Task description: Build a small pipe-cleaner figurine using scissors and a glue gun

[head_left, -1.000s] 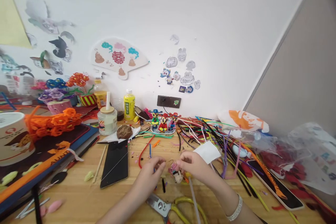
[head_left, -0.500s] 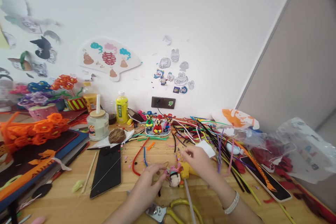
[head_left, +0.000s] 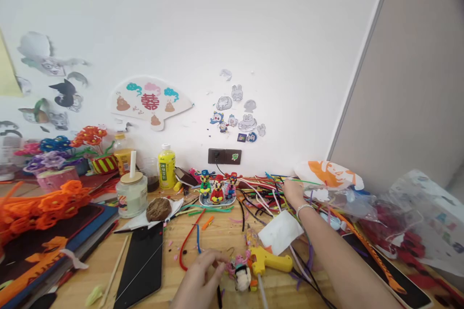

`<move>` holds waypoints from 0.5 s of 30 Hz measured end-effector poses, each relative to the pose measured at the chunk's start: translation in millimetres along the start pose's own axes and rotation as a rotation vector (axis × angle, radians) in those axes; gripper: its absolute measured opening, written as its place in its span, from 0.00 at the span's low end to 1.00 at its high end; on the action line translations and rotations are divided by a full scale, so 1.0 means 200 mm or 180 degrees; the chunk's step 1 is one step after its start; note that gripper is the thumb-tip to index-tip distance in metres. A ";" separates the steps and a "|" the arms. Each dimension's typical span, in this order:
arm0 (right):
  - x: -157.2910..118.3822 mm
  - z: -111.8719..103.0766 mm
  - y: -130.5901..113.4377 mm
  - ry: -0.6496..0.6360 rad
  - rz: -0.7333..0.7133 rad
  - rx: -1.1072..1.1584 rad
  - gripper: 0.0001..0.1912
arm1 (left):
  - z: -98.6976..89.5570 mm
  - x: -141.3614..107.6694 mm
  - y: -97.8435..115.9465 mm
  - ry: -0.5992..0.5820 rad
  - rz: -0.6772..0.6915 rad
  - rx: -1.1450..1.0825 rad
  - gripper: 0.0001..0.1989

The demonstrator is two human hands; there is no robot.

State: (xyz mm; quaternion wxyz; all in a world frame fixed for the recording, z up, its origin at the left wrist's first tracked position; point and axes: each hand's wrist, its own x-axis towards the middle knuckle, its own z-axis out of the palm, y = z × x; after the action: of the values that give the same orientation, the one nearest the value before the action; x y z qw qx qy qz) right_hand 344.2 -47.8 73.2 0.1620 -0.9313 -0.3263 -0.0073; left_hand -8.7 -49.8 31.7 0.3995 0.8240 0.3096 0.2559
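A red double-happiness character, 囍, stands on the paper fan (head_left: pixel 150 103) stuck to the wall. The yellow bottle (head_left: pixel 166 169) has label print too small to read.

Left hand (head_left: pixel 197 282) low and near, fingers (head_left: pixel 213 261) curled forward. Right arm stretched far out, right hand (head_left: pixel 292 189) palm down, bracelet on wrist.

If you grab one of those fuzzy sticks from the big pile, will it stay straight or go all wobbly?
Probably bendy: the red stick lies curved on the table. Likely very light, since the sticks in the pile are so thin. It may snag on its neighbours, because they cross over each other where the right hand reaches.
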 end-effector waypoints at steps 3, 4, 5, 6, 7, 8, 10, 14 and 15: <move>0.05 0.01 0.03 0.0085 0.0193 0.0187 0.15 | 0.00 0.00 0.00 0.0072 -0.0056 -0.0055 0.13; 0.06 0.01 0.04 0.0120 0.0228 0.0276 0.14 | 0.00 0.00 0.00 0.0088 -0.0064 -0.0081 0.13; 0.07 0.00 0.05 0.0166 0.0240 0.0386 0.14 | 0.00 0.00 0.00 0.0094 -0.0068 -0.0104 0.13; 0.08 -0.01 0.06 0.0228 0.0234 0.0519 0.15 | 0.00 0.00 0.01 0.0098 -0.0065 -0.0125 0.13; 0.09 -0.02 0.06 0.0314 0.0215 0.0674 0.14 | 0.00 0.00 0.01 0.0101 -0.0055 -0.0146 0.13; 0.10 -0.04 0.07 0.0421 0.0186 0.0852 0.14 | 0.00 0.00 0.02 0.0098 -0.0056 -0.0175 0.12; 0.11 -0.10 0.07 0.0693 0.0106 0.1271 0.14 | 0.00 0.00 0.03 0.0065 -0.0122 -0.0282 0.12; 0.12 -0.29 0.06 0.1362 -0.0231 0.2275 0.12 | 0.00 0.01 0.04 0.0089 -0.0394 -0.0595 0.11; 0.12 -0.35 0.06 0.1558 -0.0334 0.2526 0.12 | 0.00 0.01 0.04 0.0132 -0.0427 -0.0652 0.12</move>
State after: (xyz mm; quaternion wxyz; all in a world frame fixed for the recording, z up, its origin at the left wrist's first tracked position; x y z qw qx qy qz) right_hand 376.5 -63.8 139.1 0.5772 -0.7505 -0.3027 -0.1096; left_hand -5.3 -51.6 39.0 0.4914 0.7509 0.3444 0.2759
